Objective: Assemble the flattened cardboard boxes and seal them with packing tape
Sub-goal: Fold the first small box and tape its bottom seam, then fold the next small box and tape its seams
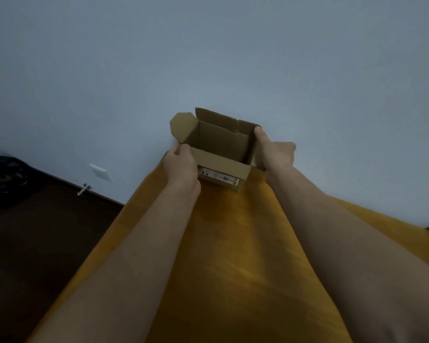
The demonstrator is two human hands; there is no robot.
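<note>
a pale grey wall (208,45) fills everything above and behind the open cardboard box (221,144). below the box, a yellow-orange tabletop (233,243) runs toward the camera, and the box sits at its far end close to the wall. whether it rests on the tabletop or is lifted just off it cannot be told. down and left of the box lies a dark brown floor (35,231).

the box stands mouth up. its left flap, with clipped corners, sticks out to the left, the far flap stands up, and the near flap tips toward the camera above a pale strip printed with a scissors mark.

the left hand (181,167) grips the box's near left corner, fingers curled over the edge. the right hand (275,154) holds the right side, thumb lying along the top rim.

far left of the box is a dark heap (0,174). between them sit a white wall plate (100,172) and a small metal door stop (84,189).
</note>
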